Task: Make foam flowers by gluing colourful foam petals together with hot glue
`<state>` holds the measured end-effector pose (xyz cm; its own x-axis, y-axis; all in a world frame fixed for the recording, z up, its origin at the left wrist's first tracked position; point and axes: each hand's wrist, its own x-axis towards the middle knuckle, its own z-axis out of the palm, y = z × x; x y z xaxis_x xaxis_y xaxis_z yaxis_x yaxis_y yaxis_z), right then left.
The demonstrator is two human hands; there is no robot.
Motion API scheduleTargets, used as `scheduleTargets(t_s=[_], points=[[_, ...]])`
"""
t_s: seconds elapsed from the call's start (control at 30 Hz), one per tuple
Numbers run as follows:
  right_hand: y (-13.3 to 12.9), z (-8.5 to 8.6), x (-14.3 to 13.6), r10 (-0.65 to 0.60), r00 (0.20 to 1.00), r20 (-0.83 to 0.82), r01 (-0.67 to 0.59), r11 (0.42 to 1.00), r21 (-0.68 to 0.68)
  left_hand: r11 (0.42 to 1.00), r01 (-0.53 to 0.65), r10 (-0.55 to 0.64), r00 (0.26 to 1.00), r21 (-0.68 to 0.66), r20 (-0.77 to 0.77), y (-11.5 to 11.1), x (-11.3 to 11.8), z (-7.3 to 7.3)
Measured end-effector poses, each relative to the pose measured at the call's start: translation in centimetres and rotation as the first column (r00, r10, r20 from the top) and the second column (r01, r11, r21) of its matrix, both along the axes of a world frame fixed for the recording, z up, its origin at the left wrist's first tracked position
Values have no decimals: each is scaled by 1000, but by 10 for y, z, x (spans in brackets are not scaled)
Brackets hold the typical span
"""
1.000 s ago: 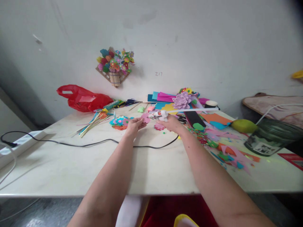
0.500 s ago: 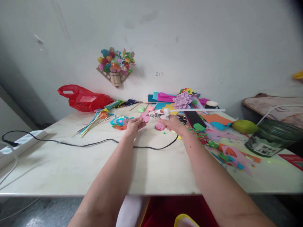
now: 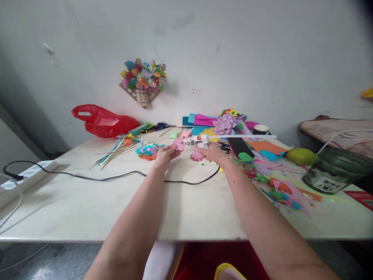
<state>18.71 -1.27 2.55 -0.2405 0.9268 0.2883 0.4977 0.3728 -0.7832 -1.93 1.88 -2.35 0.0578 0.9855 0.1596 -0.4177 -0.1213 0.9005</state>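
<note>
My left hand pinches a pink foam flower by its edge, above the table. A white hot glue gun is in the grip of my right hand, its nozzle pointing left at the flower's face. Whether the tip touches the foam I cannot tell. Out of the gun's back end a long white glue stick sticks out to the right. Below the gun lies a pink scalloped flower. Close to my left hand is a pile of colourful foam flowers.
A black cord runs across the table from a white power strip. Foam scraps and a dark glass jar are on the right. A red plastic bag sits at the back left, near several thin strips.
Hardly anything differs. The pink flower is turned slightly more toward me, showing more of its face, while both hands stay in nearly the same place.
</note>
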Motion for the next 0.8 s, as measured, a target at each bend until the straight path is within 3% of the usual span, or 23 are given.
scheduleTargets(t_s=[0.8], points=[[2,1,-2,-76,984,160,49,984,170,1000,-22,22,1000,-12,23,-1,1,1]])
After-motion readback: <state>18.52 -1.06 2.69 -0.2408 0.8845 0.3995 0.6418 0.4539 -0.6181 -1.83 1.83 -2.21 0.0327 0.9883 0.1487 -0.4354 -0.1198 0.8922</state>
